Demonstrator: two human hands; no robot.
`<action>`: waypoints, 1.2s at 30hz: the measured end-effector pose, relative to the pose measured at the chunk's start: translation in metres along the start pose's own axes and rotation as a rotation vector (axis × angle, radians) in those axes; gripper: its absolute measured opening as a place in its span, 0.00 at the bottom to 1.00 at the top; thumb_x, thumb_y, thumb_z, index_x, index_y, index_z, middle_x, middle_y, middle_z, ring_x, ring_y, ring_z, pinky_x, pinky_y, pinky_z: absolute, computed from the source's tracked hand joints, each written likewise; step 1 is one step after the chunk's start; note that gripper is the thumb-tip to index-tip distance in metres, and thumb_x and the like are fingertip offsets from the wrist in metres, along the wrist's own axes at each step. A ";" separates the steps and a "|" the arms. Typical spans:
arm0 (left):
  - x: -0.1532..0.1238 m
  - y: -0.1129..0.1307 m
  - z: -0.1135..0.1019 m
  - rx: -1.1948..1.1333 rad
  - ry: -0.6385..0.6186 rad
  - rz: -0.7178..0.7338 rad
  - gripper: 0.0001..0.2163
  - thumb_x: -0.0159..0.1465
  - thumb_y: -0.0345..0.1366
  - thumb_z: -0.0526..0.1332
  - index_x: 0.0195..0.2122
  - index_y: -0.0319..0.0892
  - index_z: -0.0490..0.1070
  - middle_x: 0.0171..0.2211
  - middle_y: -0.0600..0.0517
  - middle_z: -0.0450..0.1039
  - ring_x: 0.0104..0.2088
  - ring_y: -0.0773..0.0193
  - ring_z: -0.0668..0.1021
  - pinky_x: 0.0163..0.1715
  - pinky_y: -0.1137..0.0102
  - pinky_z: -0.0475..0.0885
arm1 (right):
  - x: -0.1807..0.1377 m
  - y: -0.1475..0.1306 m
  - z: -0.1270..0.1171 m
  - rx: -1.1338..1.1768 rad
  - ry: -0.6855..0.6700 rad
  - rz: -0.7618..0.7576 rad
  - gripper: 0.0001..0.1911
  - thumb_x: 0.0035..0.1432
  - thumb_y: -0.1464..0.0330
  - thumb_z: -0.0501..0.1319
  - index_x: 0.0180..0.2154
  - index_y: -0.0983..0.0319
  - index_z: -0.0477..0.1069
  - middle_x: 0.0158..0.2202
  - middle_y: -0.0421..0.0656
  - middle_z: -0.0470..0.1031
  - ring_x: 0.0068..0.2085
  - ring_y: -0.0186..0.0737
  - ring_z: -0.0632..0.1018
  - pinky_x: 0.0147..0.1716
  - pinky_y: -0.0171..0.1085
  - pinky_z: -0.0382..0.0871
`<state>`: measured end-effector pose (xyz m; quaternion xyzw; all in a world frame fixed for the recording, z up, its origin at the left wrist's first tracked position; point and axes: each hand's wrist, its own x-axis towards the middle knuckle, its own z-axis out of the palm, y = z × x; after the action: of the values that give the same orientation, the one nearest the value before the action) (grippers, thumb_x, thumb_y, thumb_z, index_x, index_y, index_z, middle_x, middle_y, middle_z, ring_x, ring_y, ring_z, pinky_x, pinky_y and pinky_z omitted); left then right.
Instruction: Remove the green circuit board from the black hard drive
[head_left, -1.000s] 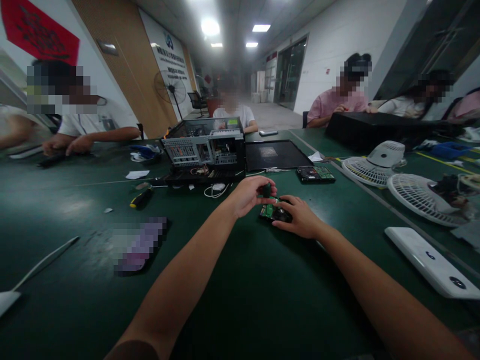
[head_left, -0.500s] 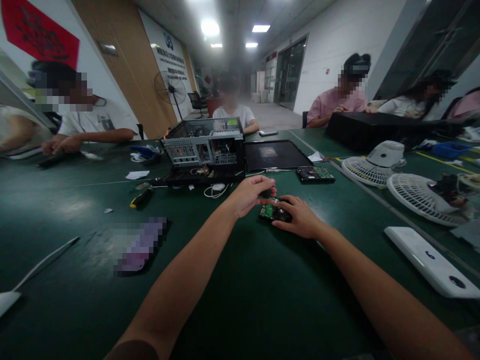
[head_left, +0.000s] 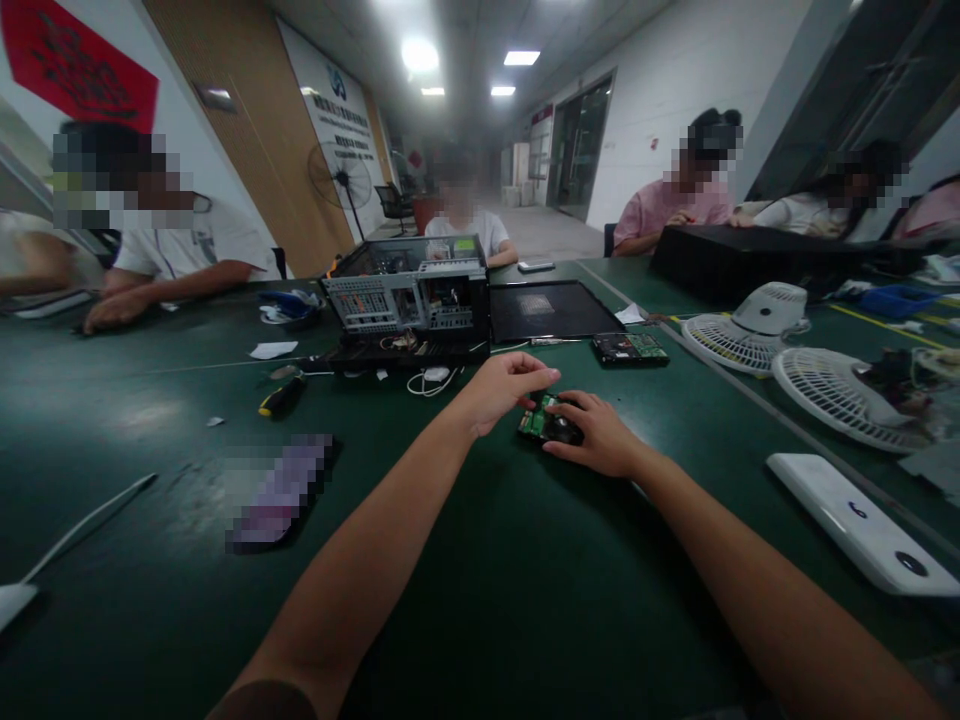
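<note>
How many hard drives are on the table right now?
2: one hard drive under the right hand, beside the left hand; another drive right of the computer case. Others may be hidden.

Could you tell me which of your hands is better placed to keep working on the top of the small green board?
Probably the left hand: its curled fingers sit right above the green board. The right hand lies flat on the board's near side, apparently bracing it on the green table, so it looks better left there.
</note>
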<state>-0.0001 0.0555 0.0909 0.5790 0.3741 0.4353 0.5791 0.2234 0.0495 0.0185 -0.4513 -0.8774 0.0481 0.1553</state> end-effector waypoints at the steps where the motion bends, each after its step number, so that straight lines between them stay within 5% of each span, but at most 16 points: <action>1: 0.000 0.000 0.000 0.021 0.001 0.008 0.13 0.58 0.41 0.73 0.34 0.39 0.74 0.36 0.49 0.73 0.35 0.64 0.74 0.30 0.71 0.70 | 0.000 0.000 0.000 0.000 0.000 0.000 0.33 0.59 0.45 0.63 0.60 0.53 0.72 0.64 0.52 0.66 0.61 0.62 0.69 0.57 0.60 0.65; 30: -0.005 0.007 0.001 -0.156 -0.125 -0.081 0.15 0.60 0.45 0.72 0.34 0.37 0.75 0.37 0.47 0.74 0.39 0.62 0.76 0.39 0.64 0.75 | 0.000 0.002 0.001 0.003 -0.001 -0.018 0.33 0.60 0.45 0.62 0.61 0.52 0.71 0.64 0.52 0.66 0.61 0.62 0.68 0.58 0.59 0.64; 36: -0.007 0.011 0.001 -0.191 -0.117 -0.128 0.09 0.62 0.39 0.71 0.35 0.37 0.78 0.45 0.44 0.75 0.43 0.60 0.75 0.43 0.60 0.76 | -0.001 0.001 0.001 0.005 -0.004 -0.002 0.33 0.59 0.45 0.63 0.60 0.55 0.72 0.64 0.54 0.65 0.62 0.62 0.68 0.58 0.58 0.64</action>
<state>-0.0022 0.0476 0.1010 0.5207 0.3327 0.3966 0.6789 0.2246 0.0498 0.0172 -0.4501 -0.8780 0.0508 0.1548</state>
